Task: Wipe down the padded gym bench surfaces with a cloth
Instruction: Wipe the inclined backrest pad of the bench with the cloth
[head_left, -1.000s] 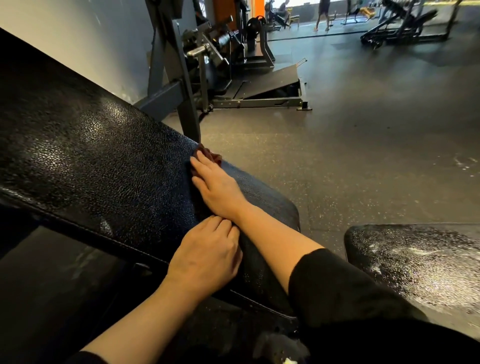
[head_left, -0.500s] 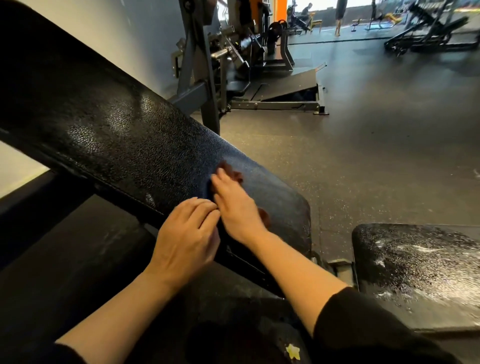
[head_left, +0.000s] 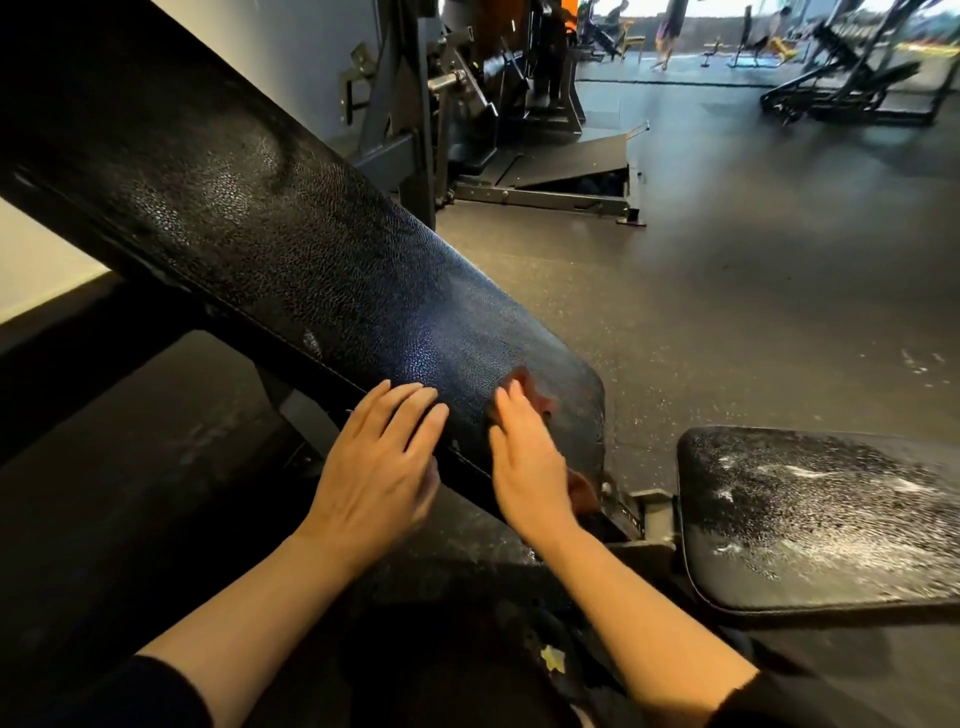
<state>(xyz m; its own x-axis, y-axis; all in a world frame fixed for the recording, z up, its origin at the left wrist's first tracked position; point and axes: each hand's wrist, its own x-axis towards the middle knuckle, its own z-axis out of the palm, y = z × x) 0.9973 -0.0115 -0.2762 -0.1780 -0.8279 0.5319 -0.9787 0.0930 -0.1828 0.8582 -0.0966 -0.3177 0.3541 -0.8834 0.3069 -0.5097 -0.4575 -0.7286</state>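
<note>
Cloth (head_left: 535, 395), reddish-brown, lies pressed flat against the lower end of the slanted back pad (head_left: 322, 270), near that pad's bottom edge. My right hand (head_left: 527, 462) covers most of it, fingers straight and together, palm down, so only a scrap shows past the fingertips and another by the wrist. My left hand (head_left: 376, 462) rests with loosely spread fingers on the pad's near edge, holding nothing. I judge the cloth soft, light and limp, likely to bunch, so it is best worked under a flat palm rather than pinched. The pebbled black vinyl looks slick. To the right, apart from the back pad, the seat pad (head_left: 821, 514) carries pale streaks and droplets, seemingly not yet wiped.
</note>
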